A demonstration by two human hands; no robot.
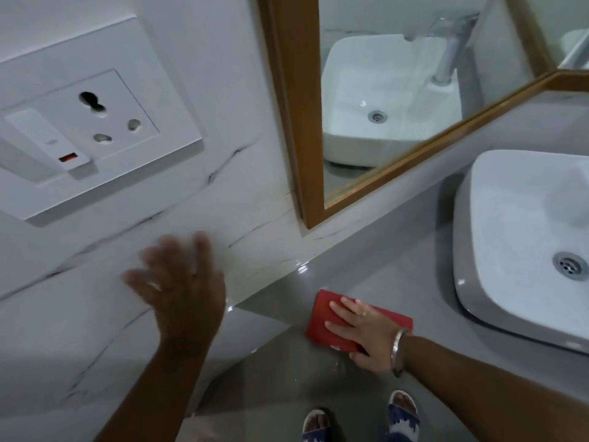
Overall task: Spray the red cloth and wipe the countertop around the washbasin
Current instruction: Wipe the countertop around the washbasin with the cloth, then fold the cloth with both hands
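Observation:
A folded red cloth point(325, 317) lies flat on the grey countertop point(398, 266), left of the white washbasin point(522, 218). My right hand point(366, 333) presses down on the cloth with its fingers spread flat; a metal bangle sits on the wrist. My left hand point(181, 282) is open, blurred, fingers apart, against the white marble wall at the left and holding nothing. No spray bottle is in view.
A white socket and switch plate point(95, 129) is on the wall at upper left. A wood-framed mirror point(296, 106) stands behind the countertop and reflects the basin and tap. My feet in sandals point(360, 419) show below the counter edge.

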